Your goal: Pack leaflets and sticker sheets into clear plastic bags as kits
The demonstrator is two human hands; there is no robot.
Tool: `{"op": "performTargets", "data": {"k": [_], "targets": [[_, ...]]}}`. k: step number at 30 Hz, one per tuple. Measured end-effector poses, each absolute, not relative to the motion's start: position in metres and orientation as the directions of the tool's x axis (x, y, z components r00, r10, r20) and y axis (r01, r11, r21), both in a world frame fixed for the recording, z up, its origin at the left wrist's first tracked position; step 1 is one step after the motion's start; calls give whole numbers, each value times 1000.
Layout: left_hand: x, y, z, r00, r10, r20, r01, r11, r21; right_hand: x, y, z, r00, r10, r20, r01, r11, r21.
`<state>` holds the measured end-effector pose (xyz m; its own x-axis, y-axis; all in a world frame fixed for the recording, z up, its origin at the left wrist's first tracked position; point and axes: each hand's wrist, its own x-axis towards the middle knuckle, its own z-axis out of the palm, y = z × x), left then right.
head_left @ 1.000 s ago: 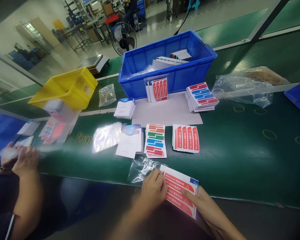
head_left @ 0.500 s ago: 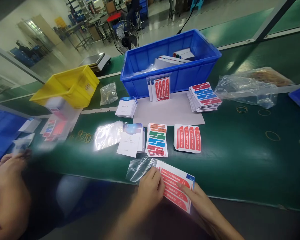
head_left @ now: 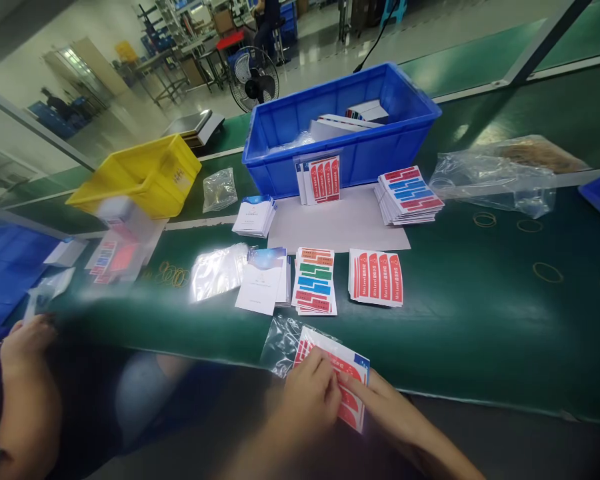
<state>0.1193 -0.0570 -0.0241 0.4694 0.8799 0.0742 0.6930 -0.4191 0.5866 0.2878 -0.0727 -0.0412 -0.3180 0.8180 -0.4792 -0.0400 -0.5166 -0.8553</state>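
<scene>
Over the table's front edge, my right hand (head_left: 380,400) grips a set of cards with a red label sheet (head_left: 351,408) on top and a blue corner. Closed at the left part of the cards is my left hand (head_left: 313,387), fingers bent over them and the mouth of a clear plastic bag (head_left: 279,343). The cards' left end lies at the bag. Just behind are a white booklet stack (head_left: 261,283), a multicoloured label stack (head_left: 314,283) and a red label stack (head_left: 377,279).
A blue bin (head_left: 340,133) stands at the back, a yellow bin (head_left: 140,177) to its left. Clear bags (head_left: 217,272) and rubber bands (head_left: 173,273) lie left of centre. A co-worker's hand (head_left: 27,340) is at far left.
The cards and both hands have shifted; the cards moved left, further over the bag. My right hand moved left with them, closer to my left hand.
</scene>
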Motion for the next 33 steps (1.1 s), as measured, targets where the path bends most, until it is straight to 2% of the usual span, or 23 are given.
{"op": "performTargets", "data": {"k": [2,4,6,8,11,13,16,19,21,22,24,26,28,31,33], "targets": [[120,-57,-17,409,909,82,658,-356,663,296,-69,-33,-372,825,-427,-7,-462,-887],[117,-54,-4,303,950,79,595,-253,763,306,-66,-25,-419,844,-334,-70,-397,-915],[111,-49,12,192,978,80,514,-169,841,315,-63,-19,-402,881,-251,-148,-332,-931],[104,-45,29,112,990,91,427,-131,895,318,-62,-14,-337,917,-215,-147,-277,-949],[95,-43,46,47,993,110,281,-119,952,313,-63,-6,-248,953,-176,-26,-188,-982],[93,-44,51,4,994,109,160,-108,981,306,-65,-1,-214,972,-99,85,-82,-993],[97,-46,52,-30,996,87,-15,-88,996,293,-70,5,-235,964,127,239,184,-953],[105,-49,51,11,996,93,-105,-91,990,279,-73,5,-335,862,380,354,489,-797],[109,-50,51,67,992,108,-86,-102,991,272,-71,3,-358,811,462,380,579,-721],[109,-51,50,89,988,126,-42,-123,992,270,-69,2,-336,812,477,376,580,-723],[106,-49,48,93,977,194,123,-204,971,272,-66,-1,-253,839,481,339,543,-768],[101,-44,46,86,955,284,317,-297,901,281,-62,-3,-184,868,461,304,496,-813],[96,-36,44,173,921,349,431,-390,814,292,-59,-3,-169,873,458,290,488,-823],[94,-22,45,398,840,369,424,-525,738,309,-53,0,-189,857,479,292,515,-805],[95,-13,48,483,792,372,401,-578,711,315,-50,1,-207,844,495,303,536,-788]]}}
